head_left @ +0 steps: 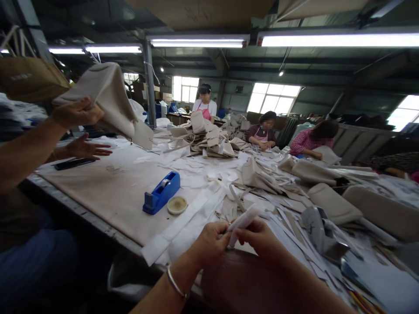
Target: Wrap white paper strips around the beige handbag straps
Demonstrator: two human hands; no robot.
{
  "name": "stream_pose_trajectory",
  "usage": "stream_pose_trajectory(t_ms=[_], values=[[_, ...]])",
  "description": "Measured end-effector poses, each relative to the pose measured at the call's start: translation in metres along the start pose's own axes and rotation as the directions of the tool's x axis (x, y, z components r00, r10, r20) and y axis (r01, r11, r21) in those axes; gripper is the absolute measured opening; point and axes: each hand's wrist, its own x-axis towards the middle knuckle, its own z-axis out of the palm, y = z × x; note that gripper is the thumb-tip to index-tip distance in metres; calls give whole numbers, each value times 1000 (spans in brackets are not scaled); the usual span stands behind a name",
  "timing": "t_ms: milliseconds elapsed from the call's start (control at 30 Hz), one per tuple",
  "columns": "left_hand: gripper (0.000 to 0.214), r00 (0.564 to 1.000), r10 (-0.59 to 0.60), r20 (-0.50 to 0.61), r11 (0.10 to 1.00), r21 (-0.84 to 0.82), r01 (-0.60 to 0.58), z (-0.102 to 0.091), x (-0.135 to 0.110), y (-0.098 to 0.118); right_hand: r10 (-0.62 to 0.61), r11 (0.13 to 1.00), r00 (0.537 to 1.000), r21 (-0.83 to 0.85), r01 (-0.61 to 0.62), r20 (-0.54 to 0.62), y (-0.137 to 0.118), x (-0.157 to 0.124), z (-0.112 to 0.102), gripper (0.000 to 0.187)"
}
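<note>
Both my hands meet low in the middle of the view, pinched on a narrow white strip [242, 222] that sticks up between them. My left hand [209, 244], with a silver bangle on its wrist, grips the strip's lower end with closed fingers. Fingers of my right hand [258, 237] are curled round its upper part. Beneath my hands lies a dark brown piece [248, 283]. White paper strips [288, 226] lie heaped on the table just beyond them.
A blue tape dispenser [161, 192] and a round tape roll [177, 205] sit on the long table [108, 192]. A co-worker's hand [77, 112] at left lifts a beige fabric bag [108, 93]. Three people work at the far side among piles of bags [209, 137].
</note>
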Motion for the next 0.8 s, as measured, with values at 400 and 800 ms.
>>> stream_pose_trajectory(t_ms=[400,800], values=[[29,998,-35,-44,986,-163,28,-3,-5,0,-41,991,967,-134,7,-252,5,6,13,24],[51,982,-187,28,959,-209,189,-2,11,-2,-53,999,996,-14,52,-74,9,1,1,27]])
